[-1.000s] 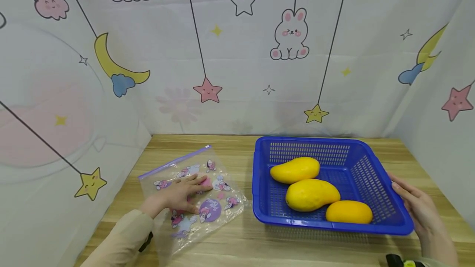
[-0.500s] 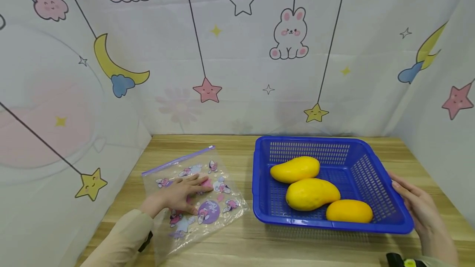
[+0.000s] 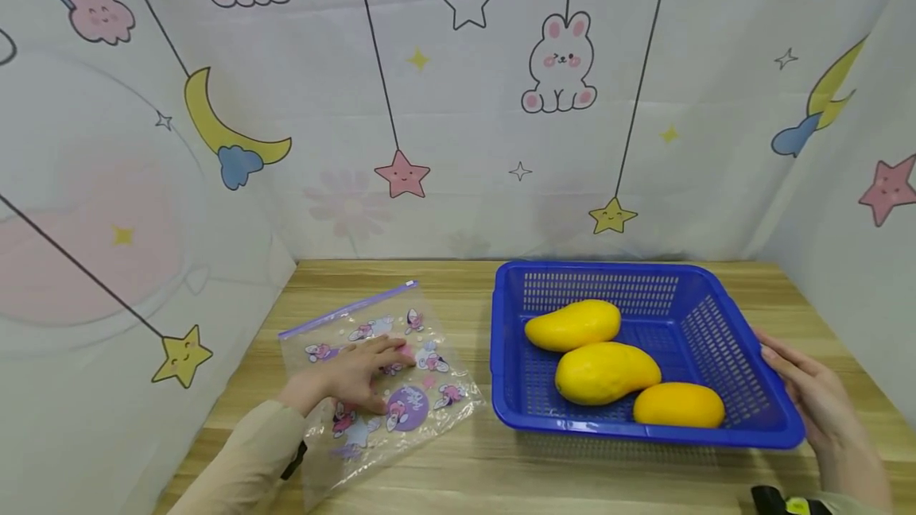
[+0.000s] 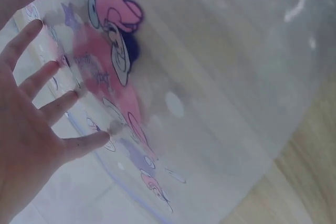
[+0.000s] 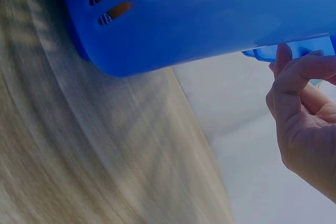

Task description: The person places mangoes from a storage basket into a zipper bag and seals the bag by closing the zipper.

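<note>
Firstly, head view. Zip bag (image 3: 379, 388): clear plastic, cartoon print, lying flat on the wooden table (image 3: 458, 475) at about 8 o'clock of the table's middle. Its long axis runs from 7 o'clock to 1 o'clock; the purple zip edge faces the far wall at roughly 11 o'clock. Left hand (image 3: 351, 378): palm down on the bag, fingers straight and spread, pressing, gripping nothing. Blue basket (image 3: 716, 324): at 3 o'clock of the bag, just beside it, not touching. Contents: three yellow mangoes (image 3: 607, 373), long axes near 9-to-3 o'clock, the middle one touching the nearest one. Right hand (image 3: 812, 400): at the basket's 3 o'clock rim, fingers extended along the wall, loosely open. Against the picture half a second back: bag, basket and both hands keep almost the same places; only a slight shift of the whole view.

Next, left wrist view. Left hand (image 4: 31, 129): fingers fanned wide, tips flat on the bag (image 4: 173, 93), nothing enclosed.

Lastly, right wrist view, blurred. Right hand (image 5: 304, 114): fingers gently bent, tips touching the underside of the basket's (image 5: 210, 19) rim; whether they clasp it cannot be told.
</note>
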`<state>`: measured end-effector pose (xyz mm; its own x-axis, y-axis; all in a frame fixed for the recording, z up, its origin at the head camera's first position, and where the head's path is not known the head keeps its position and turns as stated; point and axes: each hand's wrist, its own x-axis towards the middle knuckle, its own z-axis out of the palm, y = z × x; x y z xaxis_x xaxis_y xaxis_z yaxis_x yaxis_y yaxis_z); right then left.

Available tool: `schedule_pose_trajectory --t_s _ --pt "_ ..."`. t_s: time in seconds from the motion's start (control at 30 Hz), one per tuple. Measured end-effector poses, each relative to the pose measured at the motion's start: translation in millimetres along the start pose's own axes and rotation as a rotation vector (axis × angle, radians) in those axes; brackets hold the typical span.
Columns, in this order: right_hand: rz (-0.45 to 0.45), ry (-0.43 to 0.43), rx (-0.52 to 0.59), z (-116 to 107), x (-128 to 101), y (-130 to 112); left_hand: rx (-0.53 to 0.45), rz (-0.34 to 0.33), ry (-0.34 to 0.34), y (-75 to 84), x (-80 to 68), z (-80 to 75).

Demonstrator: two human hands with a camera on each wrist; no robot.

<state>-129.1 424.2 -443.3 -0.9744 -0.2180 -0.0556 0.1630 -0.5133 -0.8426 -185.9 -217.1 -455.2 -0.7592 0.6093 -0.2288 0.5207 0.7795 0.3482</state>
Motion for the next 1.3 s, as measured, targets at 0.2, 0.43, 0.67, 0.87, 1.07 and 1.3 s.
schedule_pose_trajectory --t_s 0.2,0.43,0.67,0.87,1.07,1.3 --pt "-0.005 -0.029 0.014 -1 0 0 0.036 -0.045 0.034 11.9 1.5 1.3" --pt "-0.004 -0.015 0.027 -1 0 1 0.058 -0.082 0.138 25.2 0.7 9.3" --pt "-0.005 0.014 0.025 1 1 0 -0.014 -0.207 0.296 34.9 3.0 18.6" --pt "0.005 0.038 0.017 2 1 -1 -0.025 -0.297 0.424 43.7 4.9 19.4" --pt "0.002 0.036 0.014 3 1 -1 0.026 -0.378 0.428 46.7 6.1 22.1" --pt "-0.003 0.031 0.015 3 0 -1 0.076 -0.591 0.377 50.2 10.7 22.1"
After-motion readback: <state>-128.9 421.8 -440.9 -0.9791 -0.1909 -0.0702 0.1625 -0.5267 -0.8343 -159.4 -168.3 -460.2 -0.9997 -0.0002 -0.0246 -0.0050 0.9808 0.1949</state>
